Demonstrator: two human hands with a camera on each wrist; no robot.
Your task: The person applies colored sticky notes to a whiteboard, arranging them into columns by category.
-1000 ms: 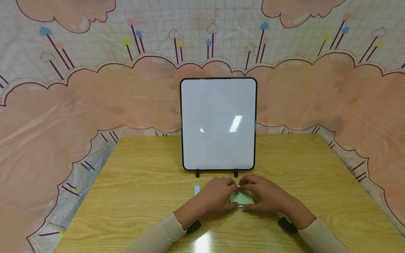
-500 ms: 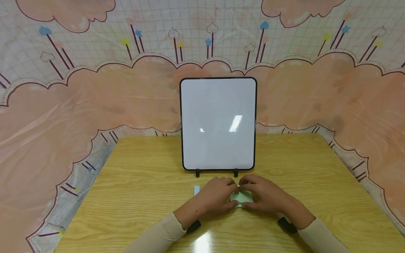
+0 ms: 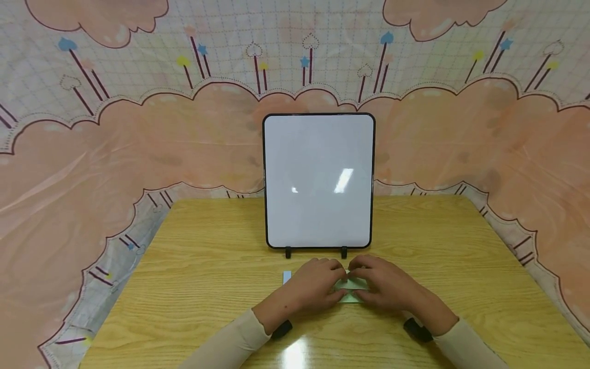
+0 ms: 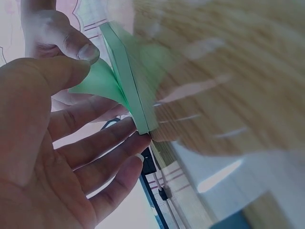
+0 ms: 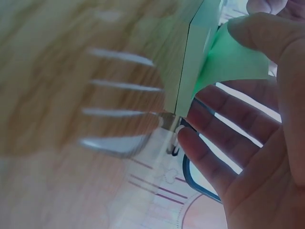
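A pad of green sticky notes (image 4: 126, 71) lies on the wooden table below the whiteboard. Its top sticky note (image 5: 233, 55) bends up from the pad along the near side, staying joined at the far side. My left hand (image 3: 313, 287) holds this note from the left, thumb at its raised edge and fingers around the pad's far end. From the right, my right hand (image 3: 387, 284) holds the same edge with its thumb, other fingers spread behind the note. In the head view the thumbs almost meet, and the hands hide both ends of the pad.
A black-framed whiteboard (image 3: 319, 179) stands upright just behind the hands on small black feet (image 3: 343, 252). Left of the left hand lies a light blue strip (image 3: 287, 277), partly covered by it. A patterned cloth (image 3: 207, 138) surrounds the wooden table (image 3: 198, 246).
The thumbs have raised the near edge of the top note and moved slightly away from me, so more of the pad shows beneath. The hands otherwise keep their place.
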